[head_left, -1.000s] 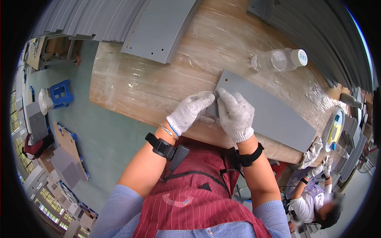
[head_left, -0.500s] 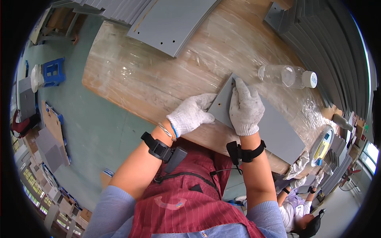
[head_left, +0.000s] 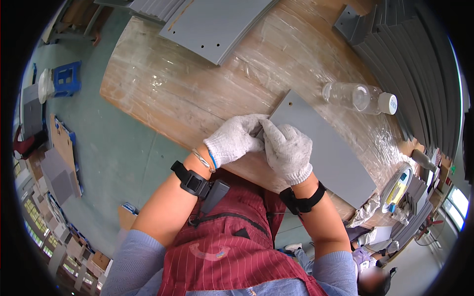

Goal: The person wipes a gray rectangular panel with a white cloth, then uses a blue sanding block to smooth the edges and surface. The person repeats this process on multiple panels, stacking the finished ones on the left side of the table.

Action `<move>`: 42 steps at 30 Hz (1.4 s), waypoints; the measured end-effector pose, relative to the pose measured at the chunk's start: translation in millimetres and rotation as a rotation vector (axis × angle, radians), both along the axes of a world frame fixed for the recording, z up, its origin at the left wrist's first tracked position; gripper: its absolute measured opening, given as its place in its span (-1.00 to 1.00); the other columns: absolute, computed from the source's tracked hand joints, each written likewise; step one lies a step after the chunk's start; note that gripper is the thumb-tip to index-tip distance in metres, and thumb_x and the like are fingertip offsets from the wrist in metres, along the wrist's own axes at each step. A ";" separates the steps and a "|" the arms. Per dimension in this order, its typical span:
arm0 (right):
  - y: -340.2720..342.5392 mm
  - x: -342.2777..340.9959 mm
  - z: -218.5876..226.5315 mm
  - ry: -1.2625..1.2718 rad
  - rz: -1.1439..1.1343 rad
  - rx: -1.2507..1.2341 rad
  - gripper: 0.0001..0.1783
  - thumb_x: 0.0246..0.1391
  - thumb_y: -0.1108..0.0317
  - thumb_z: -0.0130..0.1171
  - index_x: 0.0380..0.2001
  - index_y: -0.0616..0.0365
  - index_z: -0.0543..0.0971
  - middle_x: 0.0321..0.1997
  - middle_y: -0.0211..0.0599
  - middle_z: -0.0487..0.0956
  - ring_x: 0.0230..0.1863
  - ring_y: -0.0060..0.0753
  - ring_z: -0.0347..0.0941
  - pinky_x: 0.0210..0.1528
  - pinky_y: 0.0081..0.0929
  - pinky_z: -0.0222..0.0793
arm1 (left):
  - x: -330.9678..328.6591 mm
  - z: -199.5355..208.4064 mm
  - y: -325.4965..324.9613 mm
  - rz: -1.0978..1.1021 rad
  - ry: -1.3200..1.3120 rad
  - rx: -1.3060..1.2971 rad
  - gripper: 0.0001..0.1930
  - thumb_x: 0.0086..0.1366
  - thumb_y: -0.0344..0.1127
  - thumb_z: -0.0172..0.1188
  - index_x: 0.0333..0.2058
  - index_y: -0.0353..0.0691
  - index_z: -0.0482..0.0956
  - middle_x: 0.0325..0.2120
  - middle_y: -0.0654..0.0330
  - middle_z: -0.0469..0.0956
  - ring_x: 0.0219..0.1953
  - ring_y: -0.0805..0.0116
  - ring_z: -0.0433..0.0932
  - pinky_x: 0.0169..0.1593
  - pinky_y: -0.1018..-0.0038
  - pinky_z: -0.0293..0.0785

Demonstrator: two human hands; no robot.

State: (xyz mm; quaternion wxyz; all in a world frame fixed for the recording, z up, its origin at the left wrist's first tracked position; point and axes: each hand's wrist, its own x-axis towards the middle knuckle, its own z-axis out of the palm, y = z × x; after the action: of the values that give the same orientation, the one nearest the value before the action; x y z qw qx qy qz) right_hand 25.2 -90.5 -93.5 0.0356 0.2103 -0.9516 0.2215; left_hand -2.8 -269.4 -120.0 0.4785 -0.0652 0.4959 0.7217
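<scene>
A flat grey panel (head_left: pixel 328 148) lies slanted along the near edge of the table, with a small hole showing near its far corner. My left hand (head_left: pixel 236 139), in a white knit glove, is closed at the panel's left end, its fingertips drawn together. Right against it, my right hand (head_left: pixel 289 150), gloved alike, is closed too and rests over the panel's near left corner. The fingertips of both hands meet there; whatever is between them is hidden. A clear plastic bottle (head_left: pixel 353 97) with a white cap lies on its side beyond the panel.
Plastic film covers the wooden table (head_left: pixel 197 93). More grey panels (head_left: pixel 212 24) lie at the far side, and a tall stack (head_left: pixel 410 64) stands at right. A round tape-like roll (head_left: pixel 398 187) sits at the right end, near a co-worker (head_left: pixel 370 266). A blue stool (head_left: pixel 67 79) stands on the floor.
My right hand has moved left and nearer, off the hole by the far corner, and now meets my left hand. The left hand stays at the panel's end.
</scene>
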 end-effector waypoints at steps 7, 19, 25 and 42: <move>6.1 1.9 -2.6 0.008 -0.048 0.026 -0.60 -0.16 0.41 0.28 -0.13 0.00 0.62 -0.50 -0.36 0.48 -0.48 -0.23 0.52 -0.49 -0.23 0.42 | 4.0 -1.8 1.1 0.087 0.041 0.062 -0.36 0.13 -0.68 0.18 0.24 -0.45 0.32 0.17 0.08 0.45 0.20 0.32 0.43 0.23 0.40 0.41; 4.7 11.8 -1.6 0.011 -0.070 -0.066 -0.64 -0.13 0.42 0.28 -0.16 0.01 0.64 -0.51 -0.33 0.50 -0.50 -0.19 0.50 -0.50 -0.24 0.41 | 5.6 -4.6 0.2 0.086 0.010 0.018 -0.41 0.12 -0.68 0.18 0.19 -0.42 0.38 0.10 0.09 0.51 0.14 0.33 0.49 0.22 0.42 0.43; 2.5 19.5 1.0 -0.025 -0.049 -0.031 -0.64 -0.14 0.43 0.31 -0.16 0.01 0.64 -0.52 -0.32 0.49 -0.52 -0.19 0.50 -0.53 -0.26 0.40 | 7.3 -7.7 0.9 0.123 -0.041 0.080 -0.40 0.09 -0.68 0.22 0.17 -0.42 0.39 0.09 0.10 0.52 0.13 0.34 0.49 0.22 0.43 0.43; 1.3 -10.3 -1.0 -0.008 -0.199 0.033 -0.65 -0.08 0.40 0.28 -0.13 -0.05 0.65 -0.47 -0.30 0.54 -0.42 -0.14 0.55 -0.38 -0.24 0.47 | 4.5 1.5 0.7 0.106 0.015 0.032 -0.34 0.06 -0.67 0.19 0.21 -0.49 0.34 0.12 0.04 0.49 0.15 0.31 0.47 0.23 0.39 0.40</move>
State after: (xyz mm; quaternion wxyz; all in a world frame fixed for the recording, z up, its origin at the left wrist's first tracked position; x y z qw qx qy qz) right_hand 14.8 -89.3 -94.5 0.0501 0.1146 -0.9714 0.2020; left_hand 1.7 -268.7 -118.5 0.4367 -0.0785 0.4839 0.7543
